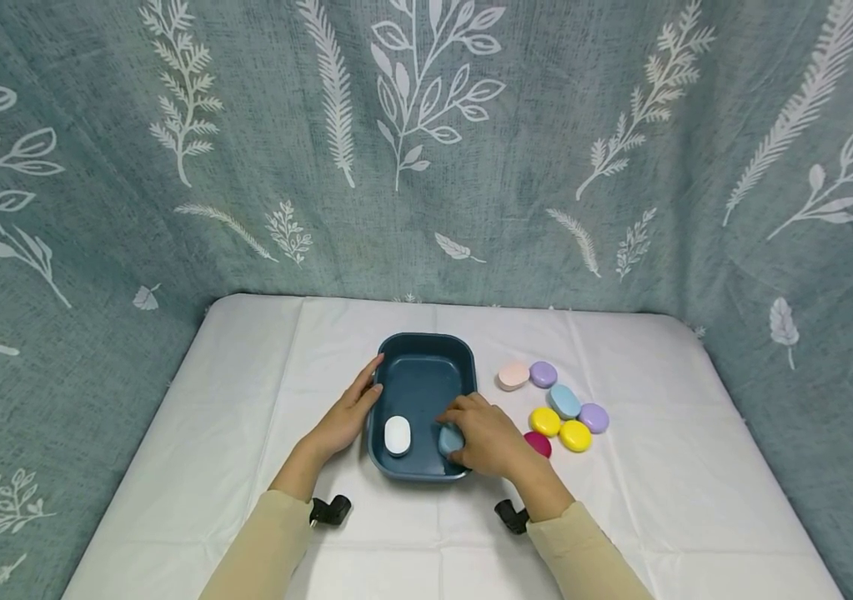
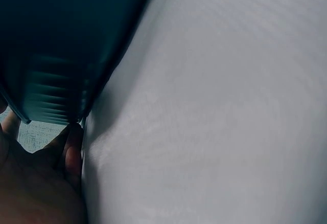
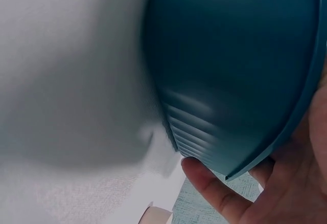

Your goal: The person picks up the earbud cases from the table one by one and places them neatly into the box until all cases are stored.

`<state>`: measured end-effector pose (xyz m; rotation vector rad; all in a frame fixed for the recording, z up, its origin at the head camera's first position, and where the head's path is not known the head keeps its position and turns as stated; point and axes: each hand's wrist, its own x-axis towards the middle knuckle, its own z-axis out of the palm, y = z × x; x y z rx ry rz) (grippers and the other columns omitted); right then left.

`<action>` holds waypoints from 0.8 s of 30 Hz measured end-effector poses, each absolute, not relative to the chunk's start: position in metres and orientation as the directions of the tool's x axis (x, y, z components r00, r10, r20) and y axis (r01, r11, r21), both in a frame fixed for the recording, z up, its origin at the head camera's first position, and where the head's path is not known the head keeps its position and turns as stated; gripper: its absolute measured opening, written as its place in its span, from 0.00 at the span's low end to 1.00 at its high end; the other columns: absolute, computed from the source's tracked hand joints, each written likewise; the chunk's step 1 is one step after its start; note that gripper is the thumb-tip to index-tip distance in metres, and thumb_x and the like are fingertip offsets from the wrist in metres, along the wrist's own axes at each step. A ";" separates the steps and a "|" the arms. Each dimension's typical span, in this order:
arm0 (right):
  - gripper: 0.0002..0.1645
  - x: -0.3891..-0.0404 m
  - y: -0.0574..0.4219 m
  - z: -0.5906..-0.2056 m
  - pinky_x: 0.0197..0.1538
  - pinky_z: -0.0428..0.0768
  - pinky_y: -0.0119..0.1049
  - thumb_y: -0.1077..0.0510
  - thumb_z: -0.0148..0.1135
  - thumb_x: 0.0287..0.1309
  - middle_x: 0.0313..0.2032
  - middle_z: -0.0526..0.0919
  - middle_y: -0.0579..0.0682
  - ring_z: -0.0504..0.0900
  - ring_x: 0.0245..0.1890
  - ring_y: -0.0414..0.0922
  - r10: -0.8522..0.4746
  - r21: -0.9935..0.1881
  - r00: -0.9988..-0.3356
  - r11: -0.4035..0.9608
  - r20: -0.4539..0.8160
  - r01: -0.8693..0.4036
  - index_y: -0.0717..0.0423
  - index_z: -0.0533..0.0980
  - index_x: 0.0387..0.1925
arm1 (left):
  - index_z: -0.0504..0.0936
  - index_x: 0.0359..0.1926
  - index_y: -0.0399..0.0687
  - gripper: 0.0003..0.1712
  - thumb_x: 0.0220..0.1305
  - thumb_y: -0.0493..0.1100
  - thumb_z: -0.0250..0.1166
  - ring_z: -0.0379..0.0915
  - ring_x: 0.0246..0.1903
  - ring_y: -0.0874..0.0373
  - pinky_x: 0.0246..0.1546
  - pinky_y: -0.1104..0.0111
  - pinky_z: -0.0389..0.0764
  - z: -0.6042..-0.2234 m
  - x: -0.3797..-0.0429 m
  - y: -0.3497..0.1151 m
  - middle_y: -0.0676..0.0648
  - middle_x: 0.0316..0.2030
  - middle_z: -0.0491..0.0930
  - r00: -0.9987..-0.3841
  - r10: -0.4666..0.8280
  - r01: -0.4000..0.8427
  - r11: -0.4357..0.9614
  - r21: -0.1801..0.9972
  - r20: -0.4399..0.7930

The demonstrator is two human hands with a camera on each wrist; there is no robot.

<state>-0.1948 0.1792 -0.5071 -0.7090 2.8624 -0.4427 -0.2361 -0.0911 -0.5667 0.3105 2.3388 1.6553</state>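
A dark blue rectangular tray sits on the white cloth, its outer wall large in the left wrist view. My left hand rests against its left side, fingers extended along the wall and rim. Over the right rim reaches my right hand, its thumb and fingers holding a blue oval soap low in the tray's front right corner. The right wrist view shows one finger outside the tray wall; the soap is hidden there. A white oval soap lies in the tray's front left.
Right of the tray lie several rounded soaps: a pale pink one, purple ones, a light blue one, yellow ones and a crimson one, partly behind the right hand. A patterned green-grey curtain surrounds the table.
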 end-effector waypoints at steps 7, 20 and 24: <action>0.32 -0.193 0.180 -0.506 0.62 0.79 0.52 0.53 0.82 0.52 0.60 0.81 0.52 0.75 0.61 0.51 -0.487 -0.340 -0.871 0.832 -0.066 -0.439 0.50 0.83 0.60 | 0.50 0.79 0.88 0.30 0.83 0.59 0.46 0.47 0.82 0.44 0.79 0.39 0.48 -0.568 -0.236 -0.091 0.44 0.82 0.53 -0.944 0.320 0.027 0.326 0.945 -0.084; 0.32 -0.188 0.189 -0.505 0.68 0.76 0.52 0.49 0.77 0.59 0.62 0.80 0.50 0.76 0.63 0.51 -0.467 -0.398 -0.883 0.800 0.057 -0.449 0.49 0.80 0.64 | 0.50 0.80 0.85 0.31 0.84 0.57 0.46 0.47 0.82 0.43 0.79 0.38 0.46 -0.567 -0.234 -0.091 0.44 0.82 0.52 -0.941 0.329 0.030 0.314 0.949 -0.079; 0.32 -0.187 0.192 -0.503 0.69 0.76 0.52 0.49 0.76 0.60 0.63 0.79 0.50 0.76 0.64 0.51 -0.451 -0.430 -0.888 0.786 0.091 -0.444 0.48 0.79 0.65 | 0.50 0.80 0.84 0.31 0.84 0.56 0.46 0.47 0.82 0.42 0.79 0.38 0.46 -0.567 -0.235 -0.090 0.44 0.82 0.52 -0.941 0.330 0.032 0.312 0.949 -0.077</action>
